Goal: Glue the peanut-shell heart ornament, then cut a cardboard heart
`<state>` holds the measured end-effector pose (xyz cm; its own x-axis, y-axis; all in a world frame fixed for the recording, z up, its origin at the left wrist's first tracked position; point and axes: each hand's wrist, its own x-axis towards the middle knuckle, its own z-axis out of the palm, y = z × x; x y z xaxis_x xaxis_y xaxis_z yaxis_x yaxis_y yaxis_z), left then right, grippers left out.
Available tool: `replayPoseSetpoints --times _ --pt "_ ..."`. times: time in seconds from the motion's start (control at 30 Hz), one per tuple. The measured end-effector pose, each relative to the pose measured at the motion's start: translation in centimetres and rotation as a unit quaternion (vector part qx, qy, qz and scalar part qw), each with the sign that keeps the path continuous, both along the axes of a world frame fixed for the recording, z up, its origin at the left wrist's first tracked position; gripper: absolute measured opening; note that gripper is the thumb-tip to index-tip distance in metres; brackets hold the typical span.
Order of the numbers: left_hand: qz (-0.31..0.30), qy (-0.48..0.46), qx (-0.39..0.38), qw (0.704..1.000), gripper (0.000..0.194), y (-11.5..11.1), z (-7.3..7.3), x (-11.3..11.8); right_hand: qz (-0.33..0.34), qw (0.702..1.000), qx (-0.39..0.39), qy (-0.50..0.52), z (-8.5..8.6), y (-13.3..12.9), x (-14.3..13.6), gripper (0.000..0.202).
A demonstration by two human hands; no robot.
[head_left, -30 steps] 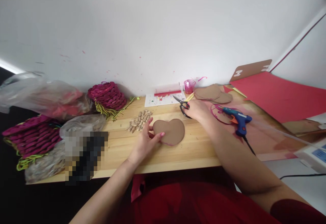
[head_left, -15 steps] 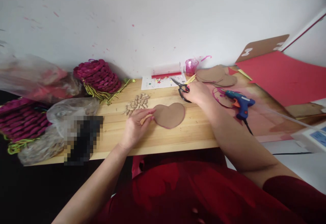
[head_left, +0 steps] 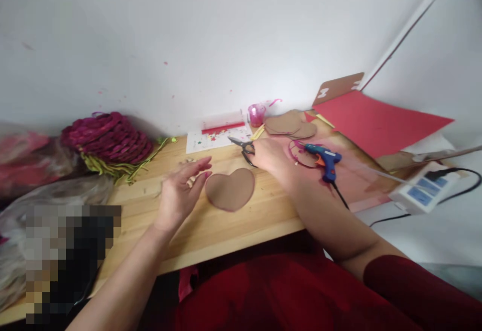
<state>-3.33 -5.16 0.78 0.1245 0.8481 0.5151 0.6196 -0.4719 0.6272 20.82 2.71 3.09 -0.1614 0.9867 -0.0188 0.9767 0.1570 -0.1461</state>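
Note:
A brown cardboard heart [head_left: 230,190] lies flat on the wooden table [head_left: 211,245]. My left hand [head_left: 179,190] hovers at its left edge, thumb and fingers apart, holding nothing. Behind that hand a pile of peanuts is mostly hidden; only a few show past the fingers. My right hand [head_left: 265,154] is closed at the handles of black-handled scissors [head_left: 244,147], whose blades point to the back left. The scissors lie low over the table beyond the heart, and my fingers partly cover their handles.
Farther right are stacked cardboard shapes [head_left: 288,124], a blue glue gun [head_left: 328,162], red sheets [head_left: 376,122] and a power strip [head_left: 425,190]. A pink cup [head_left: 256,115] and white paper [head_left: 194,142] stand at the back. A magenta woven basket [head_left: 107,137] and plastic bags [head_left: 90,190] occupy the left.
The view has turned to the right. My left hand has come away from the heart's edge and its fingers have spread. My right hand stays at the scissors.

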Motion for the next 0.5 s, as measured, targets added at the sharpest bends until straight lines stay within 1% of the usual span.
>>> replayPoseSetpoints --times 0.1,0.17,0.2,0.27,0.37,0.43,0.5 --pt "-0.008 0.022 0.048 0.999 0.02 1.7 1.5 0.3 0.0 1.0 0.005 0.011 -0.4 0.2 0.1 0.032" --pt "-0.018 0.039 0.079 0.996 0.022 2.7 2.0 0.3 0.0 1.0 0.007 0.019 -0.5 0.3 0.1 0.03" --pt "-0.014 0.048 0.096 0.994 0.024 3.2 2.1 0.2 0.0 1.0 0.007 0.023 -0.6 0.3 0.1 0.03" --pt "0.019 0.065 0.133 0.989 0.026 4.1 1.6 -0.2 0.003 1.0 0.005 0.029 -0.6 0.3 0.1 0.029" --pt "0.085 0.069 0.174 0.979 0.02 5.3 0.0 -1.3 0.006 0.999 0.0 0.034 -0.4 0.1 0.0 0.028" --pt "0.092 0.064 0.183 0.977 0.022 5.8 -1.1 -2.2 0.007 0.999 -0.005 0.036 -0.3 0.0 0.0 0.028" --pt "0.094 0.069 0.176 0.977 0.023 6.1 -1.9 -3.0 0.008 0.999 -0.012 0.04 -0.2 -0.2 -0.1 0.029"
